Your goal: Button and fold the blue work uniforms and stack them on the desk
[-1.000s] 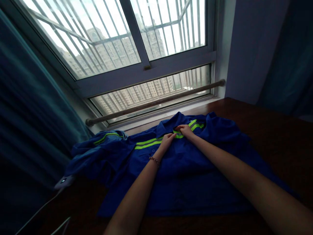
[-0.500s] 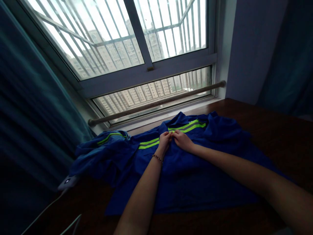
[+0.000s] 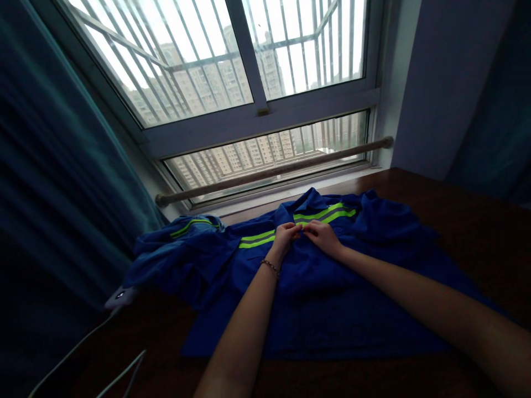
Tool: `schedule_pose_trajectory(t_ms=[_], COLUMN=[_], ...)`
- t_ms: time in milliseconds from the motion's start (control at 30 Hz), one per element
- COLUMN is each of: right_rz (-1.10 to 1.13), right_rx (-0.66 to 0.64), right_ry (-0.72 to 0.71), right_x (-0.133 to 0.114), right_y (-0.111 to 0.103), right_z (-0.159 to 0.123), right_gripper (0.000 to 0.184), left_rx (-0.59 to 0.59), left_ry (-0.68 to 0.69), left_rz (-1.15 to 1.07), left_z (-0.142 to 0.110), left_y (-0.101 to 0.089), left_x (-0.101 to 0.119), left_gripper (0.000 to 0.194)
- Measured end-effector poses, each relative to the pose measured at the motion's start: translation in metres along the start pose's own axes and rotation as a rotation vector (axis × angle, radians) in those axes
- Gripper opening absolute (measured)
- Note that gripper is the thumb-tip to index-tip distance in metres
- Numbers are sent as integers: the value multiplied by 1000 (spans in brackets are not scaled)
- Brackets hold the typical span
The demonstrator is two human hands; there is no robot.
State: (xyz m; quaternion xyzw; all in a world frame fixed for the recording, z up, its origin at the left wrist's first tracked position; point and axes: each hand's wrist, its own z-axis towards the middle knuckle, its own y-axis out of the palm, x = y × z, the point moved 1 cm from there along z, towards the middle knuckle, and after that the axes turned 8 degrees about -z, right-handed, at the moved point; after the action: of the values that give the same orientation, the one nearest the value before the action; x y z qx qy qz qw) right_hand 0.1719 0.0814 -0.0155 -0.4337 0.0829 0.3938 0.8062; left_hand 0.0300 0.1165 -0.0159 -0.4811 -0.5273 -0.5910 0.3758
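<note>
A blue work jacket (image 3: 332, 309) with yellow-green and grey reflective stripes lies spread on a dark wooden table (image 3: 410, 188), its collar toward the window. My left hand (image 3: 286, 235), with a beaded bracelet on the wrist, pinches the jacket's front edge at chest height. Close beside it, my right hand (image 3: 323, 236) pinches the fabric too, the fingertips of both hands almost meeting just below the stripe. Whatever small part of the front lies between the fingers is hidden. Toward the left, one sleeve (image 3: 182, 254) is bunched up.
A white device (image 3: 120, 297) with a cable sits at the left by the sleeve. Blue curtains (image 3: 74, 182) hang at the left. Behind the table is a barred window with a horizontal rail (image 3: 274, 172) across its lower part. Another white cable (image 3: 122, 373) shows at the bottom left.
My right hand has come from the stripe on the right down and left to my left hand. The chest stripe now lies flatter and more exposed. The view has shifted slightly.
</note>
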Motion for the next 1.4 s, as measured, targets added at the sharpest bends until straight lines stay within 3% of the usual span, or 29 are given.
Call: schedule_pose_trajectory(t_ms=[433,900,1267,1400], right_rz=[-105,-133,-114,-108], right_rx=[0,-23,25,27], right_ry=[40,72,216,182], right_x=[2,10,11,9], right_y=[0,5,5,5], right_z=[-2,2,1,1], right_gripper=[14,17,12,5], left_rx=[-16,99,18,-17], left_ry=[116,524,447,369], left_rz=[162,694,461,344], left_z=[1,-9,-11,-12], left_y=[1,12,15,18], left_x=[-2,-1,3,9], left_gripper=[35,18,20,19])
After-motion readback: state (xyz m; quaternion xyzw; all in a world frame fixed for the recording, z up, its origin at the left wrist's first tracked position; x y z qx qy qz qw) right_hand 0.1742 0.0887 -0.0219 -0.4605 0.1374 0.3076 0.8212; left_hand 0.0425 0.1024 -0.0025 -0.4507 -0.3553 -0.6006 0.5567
